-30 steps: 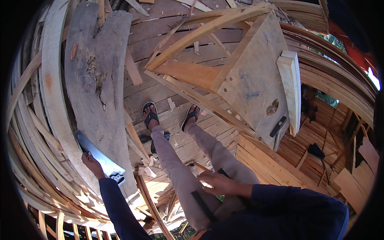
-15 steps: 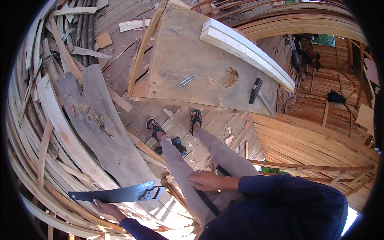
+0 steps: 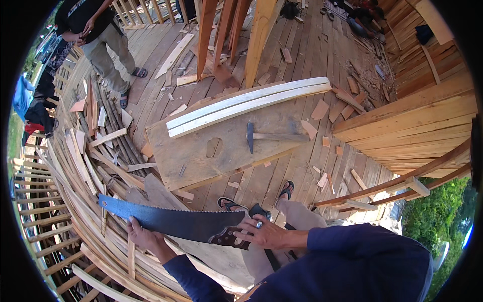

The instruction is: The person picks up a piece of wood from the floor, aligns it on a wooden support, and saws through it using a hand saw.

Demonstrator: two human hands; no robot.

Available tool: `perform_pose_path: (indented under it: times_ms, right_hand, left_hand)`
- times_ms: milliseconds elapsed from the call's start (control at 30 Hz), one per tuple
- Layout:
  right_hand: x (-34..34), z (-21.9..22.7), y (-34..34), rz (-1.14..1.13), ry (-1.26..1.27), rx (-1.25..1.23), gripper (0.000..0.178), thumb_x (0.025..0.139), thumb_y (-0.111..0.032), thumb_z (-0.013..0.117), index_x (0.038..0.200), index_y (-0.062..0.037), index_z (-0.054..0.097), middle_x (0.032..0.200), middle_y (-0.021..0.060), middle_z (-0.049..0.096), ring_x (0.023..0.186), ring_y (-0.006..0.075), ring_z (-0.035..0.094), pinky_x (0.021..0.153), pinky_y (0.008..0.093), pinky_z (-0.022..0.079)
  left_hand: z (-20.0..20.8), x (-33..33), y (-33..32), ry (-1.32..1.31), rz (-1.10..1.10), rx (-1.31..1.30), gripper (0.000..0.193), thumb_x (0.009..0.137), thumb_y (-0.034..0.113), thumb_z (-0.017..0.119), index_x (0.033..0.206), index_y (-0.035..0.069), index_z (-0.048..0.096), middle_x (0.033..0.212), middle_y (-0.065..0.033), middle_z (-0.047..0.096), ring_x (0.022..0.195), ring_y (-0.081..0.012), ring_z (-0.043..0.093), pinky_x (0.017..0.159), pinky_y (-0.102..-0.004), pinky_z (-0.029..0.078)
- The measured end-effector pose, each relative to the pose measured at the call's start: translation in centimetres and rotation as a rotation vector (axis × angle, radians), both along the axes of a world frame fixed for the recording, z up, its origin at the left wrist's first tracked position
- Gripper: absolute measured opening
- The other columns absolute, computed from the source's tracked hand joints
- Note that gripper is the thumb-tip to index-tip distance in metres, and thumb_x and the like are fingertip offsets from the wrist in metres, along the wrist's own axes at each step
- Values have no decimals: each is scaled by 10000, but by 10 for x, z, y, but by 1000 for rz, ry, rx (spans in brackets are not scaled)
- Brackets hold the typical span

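Note:
A handsaw (image 3: pixel 176 217) with a dark blade lies across in front of me, its toothed edge facing up and away. My left hand (image 3: pixel 145 236) pinches the blade's lower edge near its narrow end. At the other end, the fingers of my right hand (image 3: pixel 266 233), with a ring on one, close on the dark handle (image 3: pixel 229 237). Beyond the saw is a low wooden work table (image 3: pixel 188 151) with a hole in its top. On it rest two pale timber strips (image 3: pixel 246 104) side by side, a hammer (image 3: pixel 274 137) and small metal pieces (image 3: pixel 182 170).
Long boards and sticks (image 3: pixel 100 166) are heaped to my left. A person (image 3: pixel 103 38) stands at the far left, and others sit at the far right. Upright timbers (image 3: pixel 261 40) rise behind the table. Offcuts lie on the plank floor (image 3: pixel 312 55). A plank wall (image 3: pixel 407 126) is at right.
My right hand has moved from my thigh to the saw's handle. The saw is higher in view, its teeth now facing up. My view has swung, showing more of the deck and a standing person.

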State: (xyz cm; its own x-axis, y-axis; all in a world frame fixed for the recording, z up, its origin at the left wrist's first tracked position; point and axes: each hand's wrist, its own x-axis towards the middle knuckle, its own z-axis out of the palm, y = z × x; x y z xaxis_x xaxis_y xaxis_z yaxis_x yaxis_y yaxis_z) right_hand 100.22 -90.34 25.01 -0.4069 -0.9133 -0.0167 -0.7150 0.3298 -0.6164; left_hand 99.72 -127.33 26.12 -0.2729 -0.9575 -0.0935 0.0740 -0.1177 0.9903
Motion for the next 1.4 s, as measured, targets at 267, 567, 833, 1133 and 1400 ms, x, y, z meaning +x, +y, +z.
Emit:
perform_pose_path:
  times_ms: [267,567,833,1133,1400]
  right_hand:
    - [-47,43,187,-292,257,19,452,738,-149,613,1182,-78,570,1125,73,560,1092,228,522,985,397,370]
    - [-63,63,307,-881,-132,-543,230,687,-17,694,837,-34,521,755,123,514,668,322,568,561,396,477]
    - [-62,79,362,-1259,-114,-365,197,739,-26,684,770,-33,490,686,105,487,513,250,479,483,337,381]
    - [-120,96,315,-1504,-254,-308,168,766,-52,678,756,-45,510,635,40,457,535,156,447,522,295,367]
    - [-145,95,284,-1544,-300,-305,129,831,-121,650,838,-29,559,671,-27,487,591,53,432,543,208,346]
  left_hand:
    - [56,-186,211,-2,-345,-67,94,947,86,581,893,11,561,761,-34,587,644,-97,534,585,-239,442]
    - [31,-285,357,-253,-1121,-379,321,1002,284,509,1008,-30,578,817,-121,675,780,-228,672,747,-337,527]
    - [-69,-321,269,-1025,-1081,-1493,879,694,181,808,1429,57,342,1407,-168,440,1342,-353,363,1125,-475,269]
    - [-112,-374,231,-889,-1424,-1187,762,659,242,824,1309,51,477,1312,-161,524,1270,-378,435,1086,-502,301]
    - [-89,-403,270,-751,-1612,-981,747,666,341,814,1281,22,533,1262,-188,562,1220,-359,483,1034,-499,342]
